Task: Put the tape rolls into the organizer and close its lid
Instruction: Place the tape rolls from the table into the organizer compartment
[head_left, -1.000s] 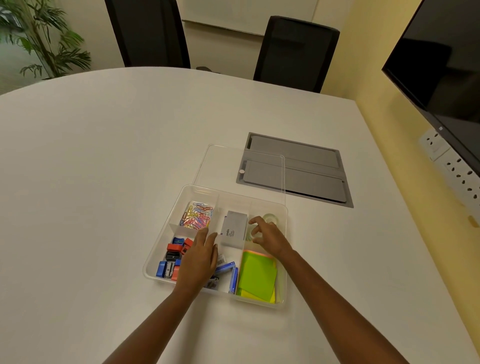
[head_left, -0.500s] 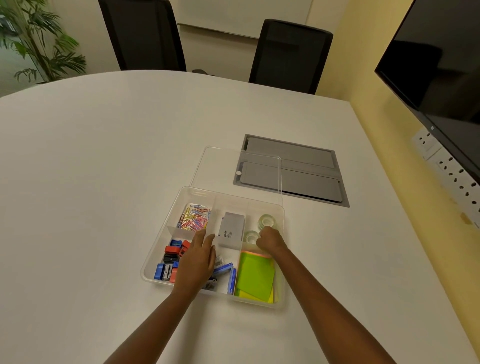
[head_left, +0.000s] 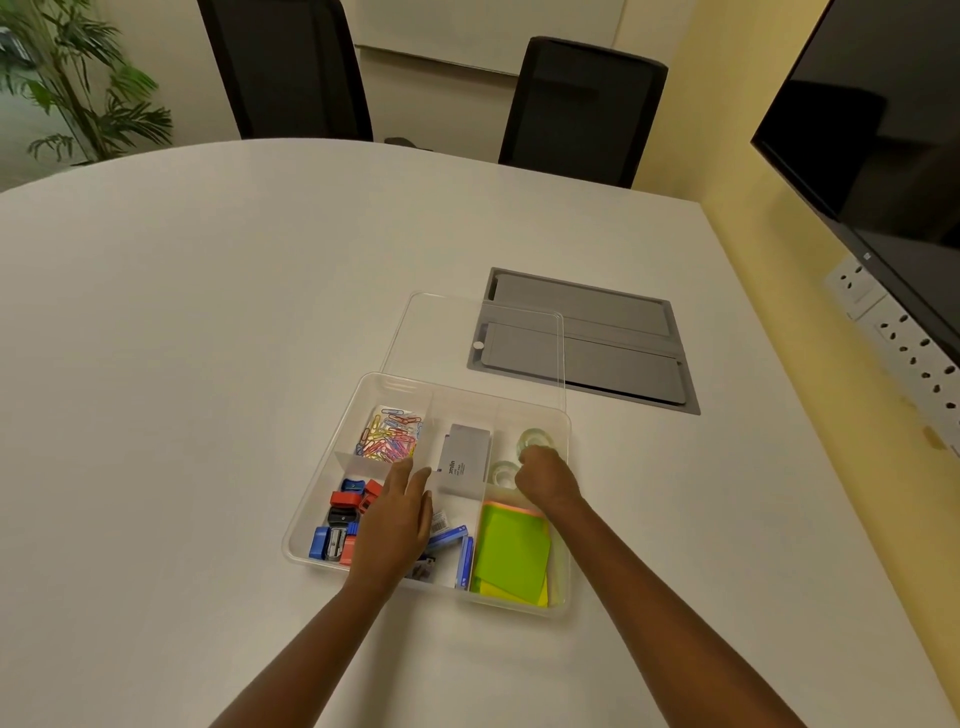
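A clear plastic organizer (head_left: 313, 501) sits on the white table, its clear lid (head_left: 441, 338) swung open and lying flat behind it. Two clear tape rolls lie in the back right compartment, the far tape roll (head_left: 536, 440) and the near tape roll (head_left: 500, 472). My right hand (head_left: 545, 478) hovers over that compartment with its fingers curled in, knuckles beside both rolls, and nothing shows inside it. My left hand (head_left: 397, 519) lies flat and open over the middle compartments, fingertips next to a grey box (head_left: 464, 460).
Other compartments hold coloured paper clips (head_left: 389, 435), sharpeners (head_left: 345, 514), blue staple boxes (head_left: 457, 551) and green sticky notes (head_left: 511, 556). A grey cable hatch (head_left: 613, 358) is set into the table behind the lid. Two black chairs stand at the far edge; a wall screen hangs at right.
My right hand has drawn back from the near tape roll and its fingers have curled shut. My left hand has hardly moved.
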